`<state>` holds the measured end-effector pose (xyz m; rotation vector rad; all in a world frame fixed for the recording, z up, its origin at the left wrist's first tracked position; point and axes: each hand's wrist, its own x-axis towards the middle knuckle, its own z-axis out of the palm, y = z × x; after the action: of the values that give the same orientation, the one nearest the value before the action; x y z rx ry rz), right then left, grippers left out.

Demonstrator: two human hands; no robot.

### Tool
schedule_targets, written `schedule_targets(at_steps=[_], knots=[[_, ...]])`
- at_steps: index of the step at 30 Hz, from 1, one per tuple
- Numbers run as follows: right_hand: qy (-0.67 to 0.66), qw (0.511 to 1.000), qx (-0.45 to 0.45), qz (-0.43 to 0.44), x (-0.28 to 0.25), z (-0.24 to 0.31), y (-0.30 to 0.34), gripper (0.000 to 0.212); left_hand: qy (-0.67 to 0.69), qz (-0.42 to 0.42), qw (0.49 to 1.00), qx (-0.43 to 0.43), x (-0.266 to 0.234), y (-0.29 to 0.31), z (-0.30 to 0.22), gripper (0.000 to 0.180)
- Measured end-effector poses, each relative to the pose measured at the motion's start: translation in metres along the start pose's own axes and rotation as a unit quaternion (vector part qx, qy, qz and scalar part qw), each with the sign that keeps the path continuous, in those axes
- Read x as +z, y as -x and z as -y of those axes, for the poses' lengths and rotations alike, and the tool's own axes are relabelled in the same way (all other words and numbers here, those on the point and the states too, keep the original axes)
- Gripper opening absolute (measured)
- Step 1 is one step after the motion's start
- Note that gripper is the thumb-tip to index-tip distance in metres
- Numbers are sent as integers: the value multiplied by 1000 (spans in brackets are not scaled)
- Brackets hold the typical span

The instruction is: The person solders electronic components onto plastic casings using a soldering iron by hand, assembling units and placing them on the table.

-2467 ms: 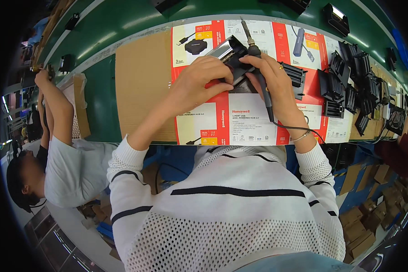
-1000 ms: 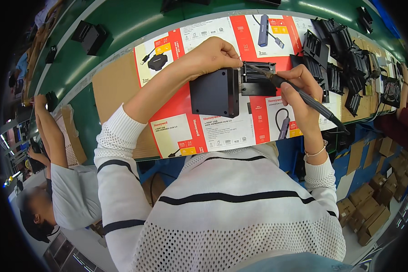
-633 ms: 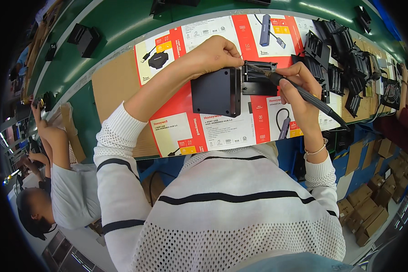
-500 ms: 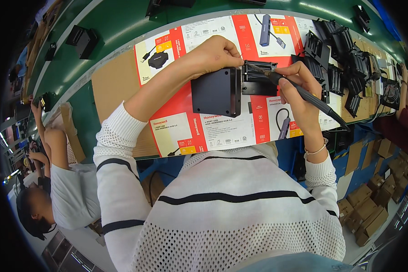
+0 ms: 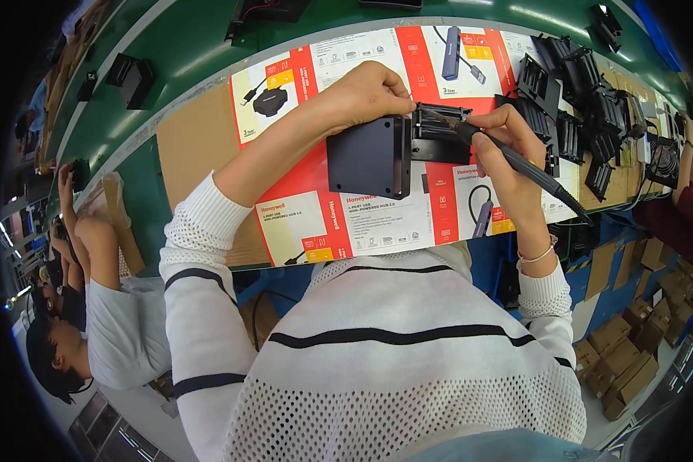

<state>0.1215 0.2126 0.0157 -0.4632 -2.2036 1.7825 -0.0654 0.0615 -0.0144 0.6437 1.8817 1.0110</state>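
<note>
My right hand point(image 5: 510, 158) grips a soldering iron point(image 5: 527, 168) with a black handle and cord. Its tip points left, at the upper edge of a black slotted part point(image 5: 441, 127). At that part's upper left corner, my left hand point(image 5: 377, 91) is closed in a pinch; what its fingertips hold is too small to make out. A square black housing point(image 5: 364, 158) lies below my left hand, against the slotted part's left side. Both pieces rest on a red and white printed cardboard sheet point(image 5: 296, 223).
Several black parts point(image 5: 593, 100) are heaped at the right. Beyond the sheet runs a green belt point(image 5: 200, 58) carrying a black bracket point(image 5: 131, 79). A co-worker point(image 5: 123, 323) sits at the left; another person's sleeve point(image 5: 674, 219) shows at the right. Cardboard boxes point(image 5: 631, 339) stand lower right.
The black pieces on the green belt have shifted left. The co-worker at the left has moved an arm and head slightly. My hands and the iron have hardly moved.
</note>
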Motion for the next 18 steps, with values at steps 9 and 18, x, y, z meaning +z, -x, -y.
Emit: schedule_targets(at_steps=[9,18], knots=[[49,998,-23,18,-5,3,1,17,-11,-1,1000,-2,1,-1,3,11],[255,953,-166,-14,7,-20,8,30,-15,0,1000,7,1,-2,3,12]])
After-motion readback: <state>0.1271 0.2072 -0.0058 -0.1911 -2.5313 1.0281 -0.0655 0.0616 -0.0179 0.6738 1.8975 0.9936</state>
